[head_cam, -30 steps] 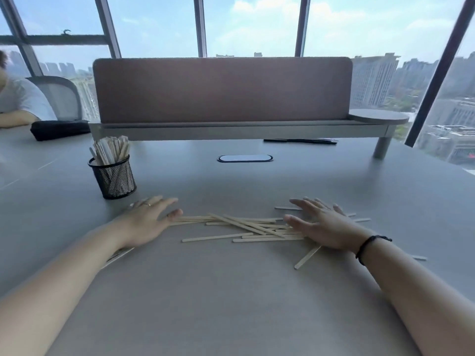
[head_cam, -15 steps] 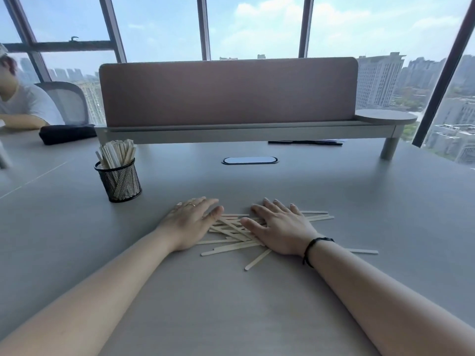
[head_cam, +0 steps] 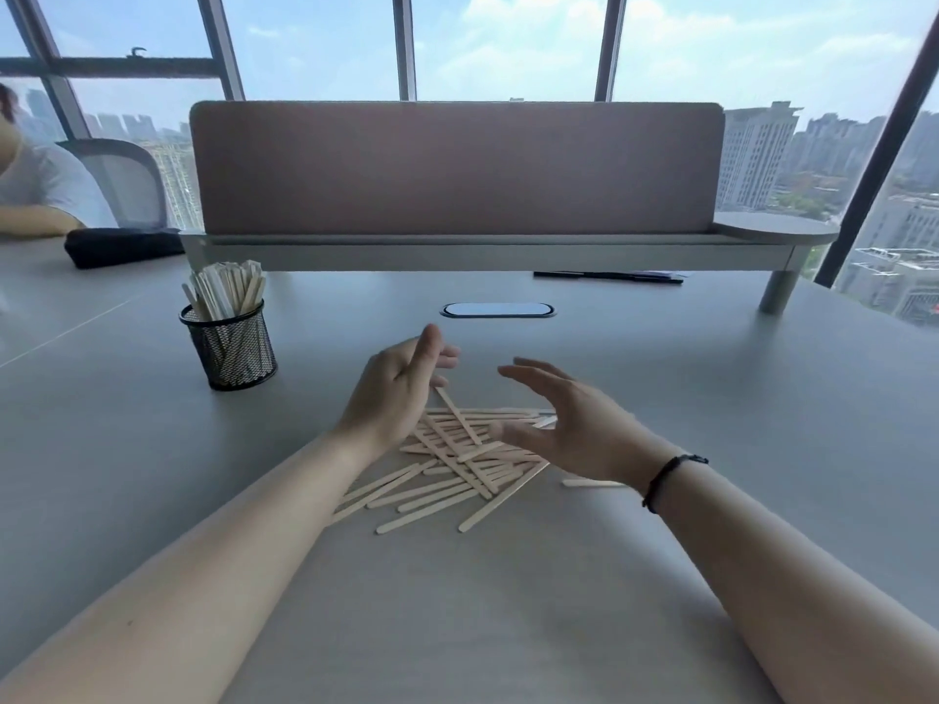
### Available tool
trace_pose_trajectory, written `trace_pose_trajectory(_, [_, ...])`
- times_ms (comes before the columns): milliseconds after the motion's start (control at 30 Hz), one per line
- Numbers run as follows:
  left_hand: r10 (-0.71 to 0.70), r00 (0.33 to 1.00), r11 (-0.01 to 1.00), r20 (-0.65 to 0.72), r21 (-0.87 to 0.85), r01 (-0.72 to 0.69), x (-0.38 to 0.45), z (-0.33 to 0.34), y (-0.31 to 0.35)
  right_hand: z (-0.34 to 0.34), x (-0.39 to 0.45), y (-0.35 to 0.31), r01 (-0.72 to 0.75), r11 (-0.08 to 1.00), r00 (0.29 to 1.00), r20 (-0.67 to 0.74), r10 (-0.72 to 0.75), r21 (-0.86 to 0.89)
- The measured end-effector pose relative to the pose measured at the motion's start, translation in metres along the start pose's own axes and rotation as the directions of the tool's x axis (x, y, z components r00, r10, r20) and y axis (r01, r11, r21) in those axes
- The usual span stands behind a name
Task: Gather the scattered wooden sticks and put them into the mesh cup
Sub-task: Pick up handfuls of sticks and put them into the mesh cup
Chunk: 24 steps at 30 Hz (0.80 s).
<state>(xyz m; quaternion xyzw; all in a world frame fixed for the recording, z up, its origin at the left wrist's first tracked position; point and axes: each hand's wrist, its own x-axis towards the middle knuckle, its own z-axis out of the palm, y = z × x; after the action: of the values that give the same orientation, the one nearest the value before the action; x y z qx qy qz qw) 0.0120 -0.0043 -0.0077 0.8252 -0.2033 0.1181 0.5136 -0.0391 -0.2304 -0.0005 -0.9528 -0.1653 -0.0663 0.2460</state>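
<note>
A loose pile of wooden sticks (head_cam: 457, 464) is seen flat on the grey table (head_cam: 508, 602), approx. centre, between and partly under the two forearms. Long axes are mixed: most sticks at the near side run diagonally, near-left to far-right; those at the far side lie roughly left-right; a few cross over the top, far-left to near-right. One stray stick (head_cam: 592, 483) lies left-right just beside the pile, partly hidden under the right wrist.

The left hand (head_cam: 394, 393) is held above the pile's left edge, fingers straight and pointed away, nothing gripped. The right hand (head_cam: 564, 424) is held over the pile's right side, palm facing left, fingers spread and only slightly bent, nothing gripped. A dark band (head_cam: 665, 480) is worn on the right wrist.

The mesh cup (head_cam: 229, 345) stands upright on the table, well to the far left of the pile, w/ a bundle of sticks (head_cam: 228, 292) standing in it, long axes near vertical, tops fanned out a little above the rim.
</note>
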Motion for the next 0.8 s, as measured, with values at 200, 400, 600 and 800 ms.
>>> trace_pose_trajectory(200, [-0.132, 0.927, 0.975, 0.351, 0.215, 0.057, -0.01, -0.041, -0.025, -0.01, -0.022, 0.05, -0.05, 0.971, 0.953, 0.28, 0.116, -0.232])
trace_pose_trajectory(400, [-0.244, 0.758, 0.91, 0.605, 0.413, -0.036, -0.026, -0.06, -0.023, 0.006, -0.008, 0.037, -0.004, 0.973, 0.977, 0.205, 0.052, -0.229])
trace_pose_trajectory(600, [-0.403, 0.611, 0.824, 0.681, 0.561, -0.082, -0.019, -0.09, -0.022, 0.022, 0.015, 0.021, 0.109, 0.954, 0.994, 0.059, -0.097, -0.279])
trace_pose_trajectory(800, [-0.284, 0.806, 0.874, 0.519, 0.486, -0.005, -0.013, -0.09, -0.039, 0.03, 0.028, 0.016, 0.147, 0.959, 0.989, 0.003, -0.151, -0.243])
